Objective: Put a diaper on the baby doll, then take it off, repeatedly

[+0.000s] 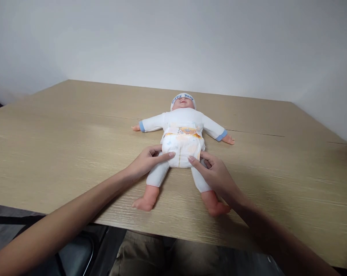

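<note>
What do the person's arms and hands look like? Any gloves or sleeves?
No gloves: the left hand and right hand are bare. The slim left forearm and right forearm show no sleeves, and I see no watch, bracelet or ring.

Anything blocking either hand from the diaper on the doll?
Nothing visible. The left hand and right hand each have a thumb against the front of the diaper, one on each side, with no object in between.

Center: white padded diaper (182,149) is looking matt, pink plastic doll feet (149,197) smooth; tan wood-grain tabletop (75,153) showing sheen.
</note>
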Demonstrator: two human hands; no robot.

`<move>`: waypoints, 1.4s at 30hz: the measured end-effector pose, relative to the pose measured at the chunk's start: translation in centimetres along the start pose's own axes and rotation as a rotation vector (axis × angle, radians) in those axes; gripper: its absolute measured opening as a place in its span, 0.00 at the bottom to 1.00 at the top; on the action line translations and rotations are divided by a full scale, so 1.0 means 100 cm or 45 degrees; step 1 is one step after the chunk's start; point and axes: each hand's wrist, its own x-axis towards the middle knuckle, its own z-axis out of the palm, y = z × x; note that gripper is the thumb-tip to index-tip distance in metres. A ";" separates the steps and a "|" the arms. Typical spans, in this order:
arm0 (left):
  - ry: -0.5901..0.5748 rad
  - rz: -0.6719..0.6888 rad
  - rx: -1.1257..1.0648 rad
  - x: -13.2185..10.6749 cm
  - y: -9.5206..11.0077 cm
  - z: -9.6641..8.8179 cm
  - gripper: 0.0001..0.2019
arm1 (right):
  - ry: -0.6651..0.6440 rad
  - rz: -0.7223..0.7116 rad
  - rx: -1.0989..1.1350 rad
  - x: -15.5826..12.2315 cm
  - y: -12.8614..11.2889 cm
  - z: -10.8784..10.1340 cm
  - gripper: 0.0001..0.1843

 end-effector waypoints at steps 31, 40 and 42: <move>0.435 0.216 1.563 0.121 0.028 -0.087 0.27 | 0.294 -0.191 -1.067 0.126 0.055 -0.062 0.28; 0.645 0.179 1.408 0.048 0.061 -0.038 0.20 | 0.262 -0.067 -0.917 0.102 0.015 -0.066 0.22; 0.699 0.223 1.313 0.003 0.071 -0.016 0.21 | 0.247 -0.084 -0.835 0.077 -0.003 -0.079 0.25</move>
